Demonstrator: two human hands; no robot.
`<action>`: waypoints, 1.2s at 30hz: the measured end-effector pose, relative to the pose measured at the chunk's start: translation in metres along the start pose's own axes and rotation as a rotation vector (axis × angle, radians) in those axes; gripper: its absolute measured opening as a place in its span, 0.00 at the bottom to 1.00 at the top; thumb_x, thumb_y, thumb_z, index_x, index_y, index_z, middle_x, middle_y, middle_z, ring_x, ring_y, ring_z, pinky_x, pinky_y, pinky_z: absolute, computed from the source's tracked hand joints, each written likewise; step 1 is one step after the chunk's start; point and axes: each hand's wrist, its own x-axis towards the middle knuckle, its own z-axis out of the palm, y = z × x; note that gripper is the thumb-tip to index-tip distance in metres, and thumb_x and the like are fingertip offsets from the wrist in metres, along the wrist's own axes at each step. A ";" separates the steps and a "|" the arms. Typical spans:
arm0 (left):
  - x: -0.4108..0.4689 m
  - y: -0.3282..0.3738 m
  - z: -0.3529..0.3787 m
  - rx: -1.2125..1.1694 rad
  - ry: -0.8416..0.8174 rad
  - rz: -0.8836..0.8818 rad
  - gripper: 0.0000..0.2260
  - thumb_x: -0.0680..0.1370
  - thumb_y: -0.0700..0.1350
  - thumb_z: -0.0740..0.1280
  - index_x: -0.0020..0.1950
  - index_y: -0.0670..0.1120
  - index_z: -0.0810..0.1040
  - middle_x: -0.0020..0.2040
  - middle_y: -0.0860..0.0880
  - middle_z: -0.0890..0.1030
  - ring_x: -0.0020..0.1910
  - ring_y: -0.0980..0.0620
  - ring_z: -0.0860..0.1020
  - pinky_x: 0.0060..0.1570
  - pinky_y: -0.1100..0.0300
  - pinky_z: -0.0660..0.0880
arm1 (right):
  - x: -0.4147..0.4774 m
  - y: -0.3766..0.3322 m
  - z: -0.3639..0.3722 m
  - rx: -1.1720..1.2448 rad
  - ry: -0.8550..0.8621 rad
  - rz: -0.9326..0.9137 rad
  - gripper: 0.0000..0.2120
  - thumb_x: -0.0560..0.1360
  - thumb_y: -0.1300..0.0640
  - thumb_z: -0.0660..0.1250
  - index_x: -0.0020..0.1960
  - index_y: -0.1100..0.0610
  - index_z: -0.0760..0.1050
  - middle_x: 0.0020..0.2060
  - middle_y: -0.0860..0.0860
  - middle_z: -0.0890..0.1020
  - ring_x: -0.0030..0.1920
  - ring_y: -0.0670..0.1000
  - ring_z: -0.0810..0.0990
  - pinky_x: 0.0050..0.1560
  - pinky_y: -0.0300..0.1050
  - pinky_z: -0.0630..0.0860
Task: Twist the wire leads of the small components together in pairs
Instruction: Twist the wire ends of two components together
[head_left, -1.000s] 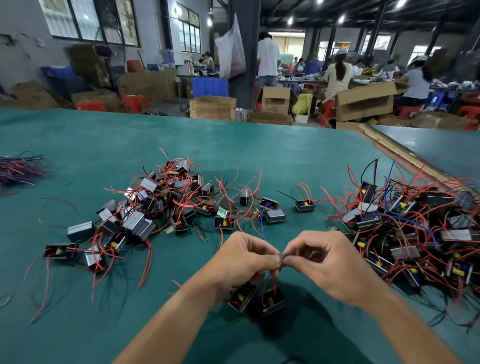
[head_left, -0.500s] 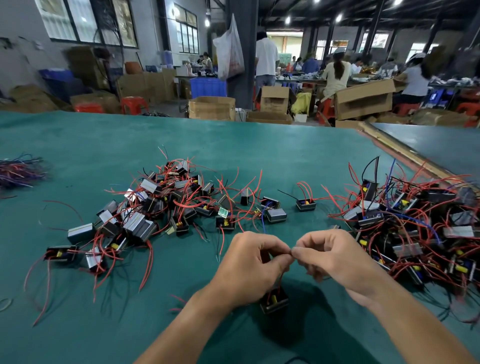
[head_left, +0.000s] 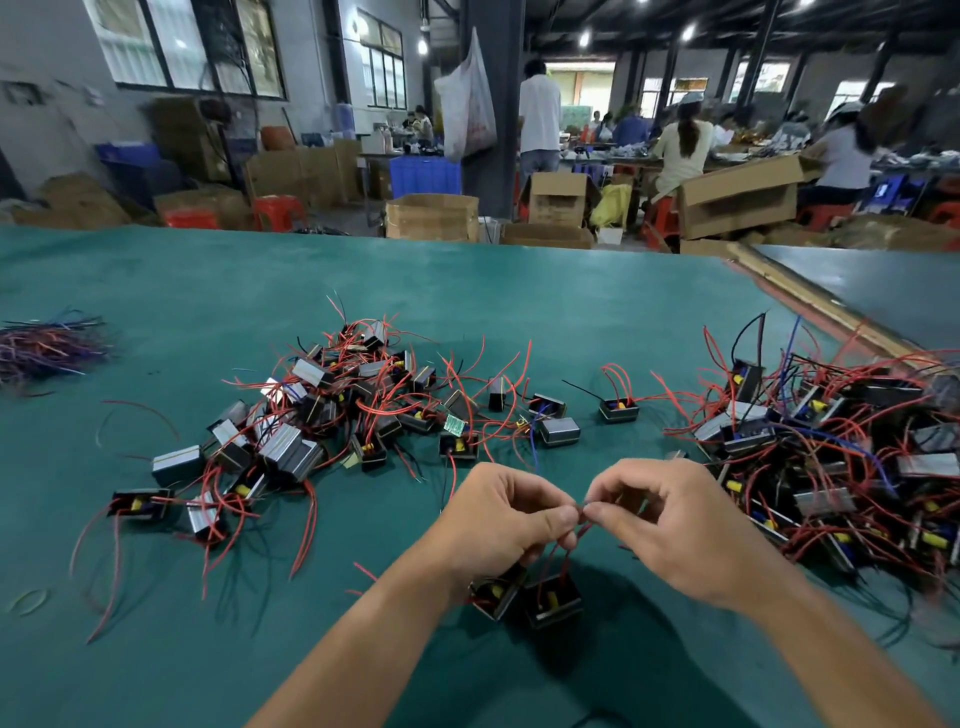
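Your left hand (head_left: 498, 525) and right hand (head_left: 675, 525) meet low in the middle of the view, above the near part of the green worktop (head_left: 467, 291). Both are curled. On each, thumb and forefinger pinch the upper ends of the red wire leads (head_left: 565, 551), and your fingers (head_left: 558, 519) all but touch those of the other hand at the pinch. The remaining fingers fold in toward the palms.

From the pinch the leads run down to two small black components (head_left: 553, 603), each with a yellow part inside. They sit side by side, touching, just under your left wrist. You cannot tell from this view whether they rest on the worktop or hang just clear of it. A dark shadow lies beneath them.

To your left, a loose pile (head_left: 332, 410) of the same kind of parts is spread over the worktop, silver-sided blocks tangled in red leads. To your right lies a denser heap (head_left: 841, 441), with red, blue and black wires sticking out of it. Between the two, a single unit (head_left: 618, 410) with red loops stands apart, and a silver-sided block (head_left: 560, 431) lies near the loose pile's edge.

At the far left edge lies a bundle of purple and red wire strands (head_left: 47, 345). Beyond the worktop stand cardboard boxes (head_left: 431, 215), with people seated at other tables behind them.
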 end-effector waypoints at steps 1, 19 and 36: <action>0.000 0.000 0.001 0.030 0.010 0.008 0.08 0.77 0.35 0.69 0.40 0.43 0.82 0.29 0.54 0.81 0.23 0.59 0.69 0.26 0.68 0.66 | 0.000 -0.001 0.000 -0.011 -0.021 0.008 0.09 0.73 0.61 0.73 0.37 0.51 0.80 0.29 0.40 0.79 0.30 0.40 0.75 0.34 0.29 0.67; -0.004 0.005 -0.001 0.033 -0.056 0.018 0.10 0.78 0.34 0.67 0.39 0.44 0.81 0.29 0.52 0.80 0.23 0.57 0.67 0.25 0.67 0.65 | -0.002 0.000 -0.005 0.256 -0.074 0.047 0.02 0.69 0.54 0.75 0.40 0.51 0.83 0.27 0.46 0.80 0.28 0.41 0.71 0.31 0.33 0.68; -0.002 -0.004 0.011 0.383 0.117 0.222 0.09 0.75 0.39 0.70 0.35 0.48 0.82 0.24 0.58 0.76 0.21 0.62 0.67 0.25 0.71 0.62 | 0.000 0.006 0.002 0.113 -0.087 0.094 0.13 0.76 0.62 0.69 0.34 0.53 0.75 0.25 0.50 0.73 0.27 0.43 0.68 0.29 0.43 0.66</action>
